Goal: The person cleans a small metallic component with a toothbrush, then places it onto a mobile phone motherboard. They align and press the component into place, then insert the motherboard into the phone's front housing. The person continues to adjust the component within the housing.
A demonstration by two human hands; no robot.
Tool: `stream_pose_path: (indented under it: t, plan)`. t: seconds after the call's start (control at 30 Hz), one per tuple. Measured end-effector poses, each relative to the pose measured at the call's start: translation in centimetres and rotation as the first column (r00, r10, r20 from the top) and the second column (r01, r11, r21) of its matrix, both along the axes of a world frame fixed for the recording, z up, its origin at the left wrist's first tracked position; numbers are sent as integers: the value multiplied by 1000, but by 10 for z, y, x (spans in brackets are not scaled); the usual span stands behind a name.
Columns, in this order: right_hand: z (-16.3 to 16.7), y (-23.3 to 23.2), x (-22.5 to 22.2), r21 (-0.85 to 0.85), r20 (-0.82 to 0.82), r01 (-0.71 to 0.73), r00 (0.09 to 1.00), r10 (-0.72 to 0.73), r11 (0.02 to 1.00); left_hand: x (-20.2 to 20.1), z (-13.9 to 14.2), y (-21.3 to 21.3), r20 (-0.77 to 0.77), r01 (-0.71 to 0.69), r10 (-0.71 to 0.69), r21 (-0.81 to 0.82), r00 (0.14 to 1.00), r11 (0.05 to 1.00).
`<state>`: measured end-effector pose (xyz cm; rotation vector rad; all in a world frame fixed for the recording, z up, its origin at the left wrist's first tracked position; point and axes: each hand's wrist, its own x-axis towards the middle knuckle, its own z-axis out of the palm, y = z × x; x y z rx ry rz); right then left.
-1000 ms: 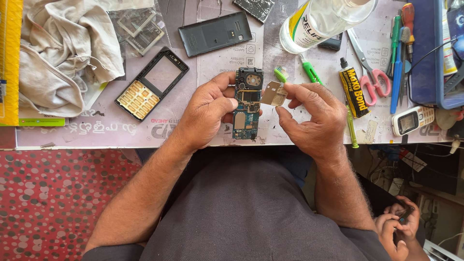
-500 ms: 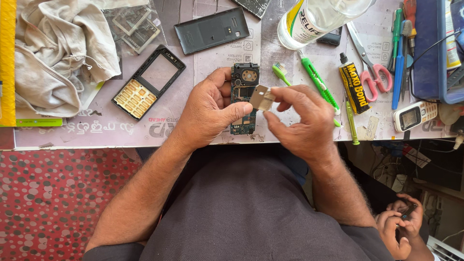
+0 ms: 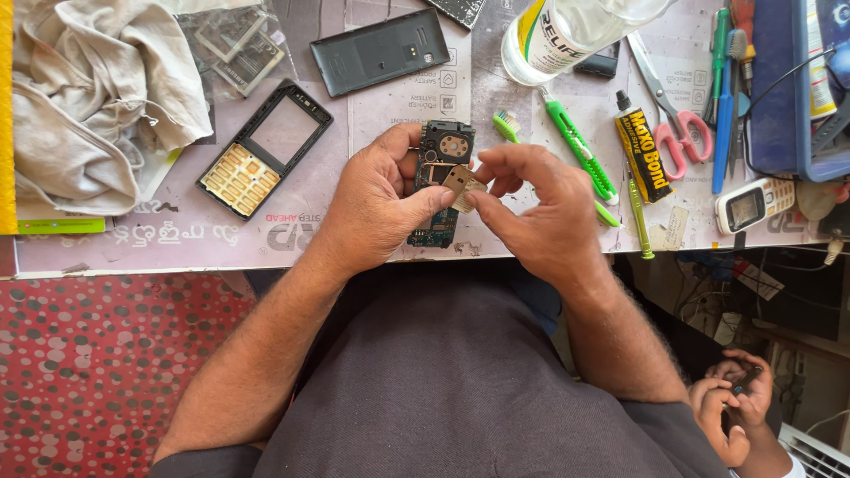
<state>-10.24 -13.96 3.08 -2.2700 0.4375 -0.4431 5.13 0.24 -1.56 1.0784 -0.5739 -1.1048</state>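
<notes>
The worktable is covered with a pale printed sheet, and on its left side lies a crumpled grey cloth. Near the cloth rests the black front frame with a golden keypad, and above it the dark back cover, both already removed from the phone. At the right are a clear bottle, scissors with pink handles, a glue tube, a green toothbrush and a small white phone. In the middle the left hand grips the bare circuit board by its edge, just over the table. The right hand pinches a small metal shield plate at the board. I judge the phone is fully opened; whether the plate is free or attached I cannot tell, and nothing is reassembled yet.
</notes>
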Motion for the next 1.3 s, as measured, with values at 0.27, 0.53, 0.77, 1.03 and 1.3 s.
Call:
stream_pose_path:
  t: [0.27, 0.53, 0.77, 1.03, 1.3]
  plan:
    - [-11, -5, -15, 602, 149, -84, 989, -8, 794, 4, -2, 0, -122, -81, 70, -86, 990, 993]
    - [-25, -4, -10, 853, 192, -68, 963, -188, 518, 5, 0, 1, -125, -68, 58, -75, 990, 995]
    - [-25, 2, 7, 865, 91, 48, 964, -249, 499, 4, -1, 0, -28, -59, 58, -56, 998, 997]
    - [-23, -11, 0, 824, 132, 6, 971, -202, 566, 3, -1, 0, 50, -72, 72, 13, 996, 997]
    - [-20, -13, 10, 775, 39, 63, 988, -148, 629, 5, -2, 1, -38, -23, 23, 6, 999, 1000]
